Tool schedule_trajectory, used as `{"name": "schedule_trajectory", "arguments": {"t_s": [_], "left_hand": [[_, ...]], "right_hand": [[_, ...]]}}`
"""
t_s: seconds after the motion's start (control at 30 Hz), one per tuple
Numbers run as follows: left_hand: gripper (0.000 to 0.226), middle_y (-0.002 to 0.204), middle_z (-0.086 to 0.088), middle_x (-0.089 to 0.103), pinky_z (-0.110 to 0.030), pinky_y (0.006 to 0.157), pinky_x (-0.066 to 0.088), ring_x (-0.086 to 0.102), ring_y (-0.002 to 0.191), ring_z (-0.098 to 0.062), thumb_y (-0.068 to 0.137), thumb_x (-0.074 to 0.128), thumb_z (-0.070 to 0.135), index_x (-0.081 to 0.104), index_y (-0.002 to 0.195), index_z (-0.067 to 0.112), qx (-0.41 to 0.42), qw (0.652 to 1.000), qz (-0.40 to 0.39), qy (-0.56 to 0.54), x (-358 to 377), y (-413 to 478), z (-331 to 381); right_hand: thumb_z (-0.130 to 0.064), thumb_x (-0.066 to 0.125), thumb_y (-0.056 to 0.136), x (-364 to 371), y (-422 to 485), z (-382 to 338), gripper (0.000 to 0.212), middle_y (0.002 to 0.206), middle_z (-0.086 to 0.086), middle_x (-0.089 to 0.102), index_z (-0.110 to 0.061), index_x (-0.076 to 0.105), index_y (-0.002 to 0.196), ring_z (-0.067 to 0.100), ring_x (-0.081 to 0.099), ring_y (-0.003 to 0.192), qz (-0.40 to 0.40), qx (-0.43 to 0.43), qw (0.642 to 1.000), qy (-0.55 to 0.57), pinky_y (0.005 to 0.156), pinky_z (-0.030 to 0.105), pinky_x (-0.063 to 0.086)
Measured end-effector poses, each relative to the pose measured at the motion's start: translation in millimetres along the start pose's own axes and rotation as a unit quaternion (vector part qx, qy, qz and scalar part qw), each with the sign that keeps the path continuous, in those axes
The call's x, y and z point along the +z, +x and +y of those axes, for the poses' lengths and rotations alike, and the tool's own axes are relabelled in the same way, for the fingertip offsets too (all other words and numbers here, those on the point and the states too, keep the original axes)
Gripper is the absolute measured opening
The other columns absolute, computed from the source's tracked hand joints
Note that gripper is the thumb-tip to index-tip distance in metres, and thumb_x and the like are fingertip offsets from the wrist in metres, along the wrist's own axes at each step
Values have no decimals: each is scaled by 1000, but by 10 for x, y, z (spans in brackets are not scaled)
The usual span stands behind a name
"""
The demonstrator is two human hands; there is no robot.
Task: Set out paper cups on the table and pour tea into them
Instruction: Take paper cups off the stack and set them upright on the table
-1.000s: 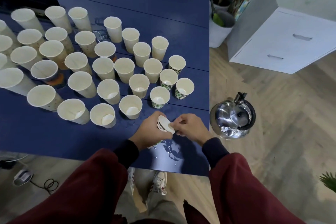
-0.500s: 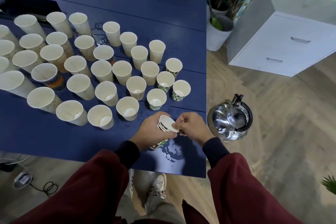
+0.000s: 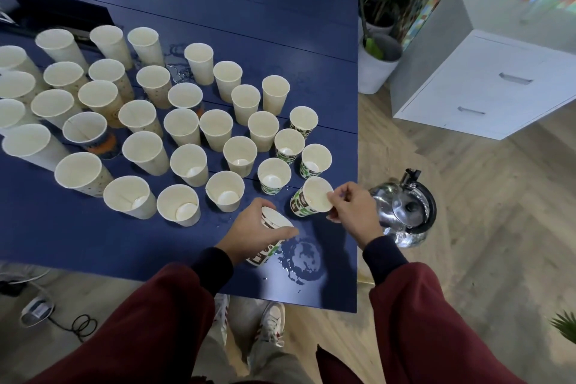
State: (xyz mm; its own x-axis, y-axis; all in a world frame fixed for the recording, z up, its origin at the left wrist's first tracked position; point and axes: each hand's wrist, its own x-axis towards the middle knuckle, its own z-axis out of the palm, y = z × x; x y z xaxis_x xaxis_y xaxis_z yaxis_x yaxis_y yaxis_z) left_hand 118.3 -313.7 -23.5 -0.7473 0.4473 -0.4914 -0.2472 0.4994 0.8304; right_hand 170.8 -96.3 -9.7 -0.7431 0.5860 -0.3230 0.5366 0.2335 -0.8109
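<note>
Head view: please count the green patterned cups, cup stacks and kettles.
Green-and-white patterned paper cups standing on the blue table: 4
Tilted patterned cup in the right hand: 1
Stack of patterned cups in the left hand: 1
Shiny steel kettle: 1
Total: 7

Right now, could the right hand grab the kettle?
Probably not yet. The right hand is busy pinching a cup, and the kettle sits down on the floor beside the table. Nothing blocks the way, though.

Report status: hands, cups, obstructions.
Left hand grips cup stack. Right hand pinches rim of one patterned cup, tilted. Puddle on table near hands; kettle on floor.
</note>
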Motion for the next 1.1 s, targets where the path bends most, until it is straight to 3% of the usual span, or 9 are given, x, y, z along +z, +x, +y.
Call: {"name": "schedule_trajectory", "arguments": {"t_s": [0.1, 0.2, 0.33, 0.47, 0.53, 0.67, 0.8, 0.93, 1.1], "left_hand": [[75, 98, 0, 69, -43, 88, 57, 68, 93, -16, 47, 89, 58, 54, 103, 22, -6, 1000, 0, -24, 11, 12, 22], [62, 95, -1, 70, -42, 86, 57, 68, 91, -17, 60, 94, 42, 55, 101, 19, 8, 1000, 7, -26, 12, 4, 56], [66, 97, 0, 65, -37, 83, 56, 63, 92, -16, 61, 95, 37, 51, 106, 20, 37, 999, 0, -2, -11, -7, 71], [71, 100, 4, 64, -28, 79, 53, 61, 94, -13, 55, 97, 36, 49, 106, 23, 62, 998, -17, 26, 8, 0, 74], [72, 99, 7, 64, -22, 74, 50, 60, 92, -10, 54, 97, 37, 49, 106, 24, 70, 996, -29, 53, 16, -6, 114], [71, 100, 11, 64, -25, 77, 51, 59, 93, -7, 55, 95, 44, 49, 107, 28, 94, 990, -61, 92, 23, -31, 203], [67, 97, 11, 68, -28, 78, 56, 63, 91, -5, 56, 93, 46, 51, 106, 29, 92, 988, -72, 101, 18, -67, 231], [63, 94, 13, 70, -28, 76, 57, 65, 86, 0, 57, 92, 42, 52, 103, 27, 75, 990, -52, 109, 39, -74, 199], [75, 102, 11, 66, -31, 79, 52, 62, 94, -10, 57, 94, 41, 49, 114, 22, 49, 989, -30, 138, 13, -75, 55]], "right_hand": [[-8, 63, 96, 117, -29, 76, 18, 93, 21, 65, -14, 52, 82, 22, 68, 61, -4, 26, 1000, 16, 63, 35, 62], [-13, 65, 95, 190, -101, 113, 16, 89, 11, 66, -17, 52, 88, 19, 70, 62, -9, 55, 997, 49, 77, 45, 62], [-28, 66, 97, 237, -260, 103, 19, 94, 14, 72, -13, 57, 90, 19, 68, 64, -58, 100, 993, 27, 62, 29, 59], [-33, 66, 97, 303, -414, -12, 29, 70, 6, 70, -8, 59, 83, 13, 62, 55, -185, 106, 977, 28, 54, 21, 52], [-27, 71, 93, 358, -445, -27, 26, 65, 4, 64, -8, 60, 81, 12, 58, 55, -205, 87, 975, 15, 53, 22, 50], [-14, 77, 84, 389, -408, -18, 19, 68, 1, 61, -11, 61, 73, 13, 54, 61, -164, 45, 985, -40, 58, 26, 44], [-7, 75, 86, 334, -386, -62, 13, 74, 11, 70, -4, 65, 79, 16, 61, 61, -189, 64, 980, 7, 51, 24, 48], [-4, 71, 89, 330, -392, -70, 14, 73, 10, 69, -5, 62, 78, 12, 61, 55, -166, 52, 985, 5, 48, 23, 49], [-5, 64, 93, 205, -379, 58, 21, 76, 14, 67, -10, 54, 76, 18, 60, 54, -99, 58, 993, 19, 49, 26, 51]]}}
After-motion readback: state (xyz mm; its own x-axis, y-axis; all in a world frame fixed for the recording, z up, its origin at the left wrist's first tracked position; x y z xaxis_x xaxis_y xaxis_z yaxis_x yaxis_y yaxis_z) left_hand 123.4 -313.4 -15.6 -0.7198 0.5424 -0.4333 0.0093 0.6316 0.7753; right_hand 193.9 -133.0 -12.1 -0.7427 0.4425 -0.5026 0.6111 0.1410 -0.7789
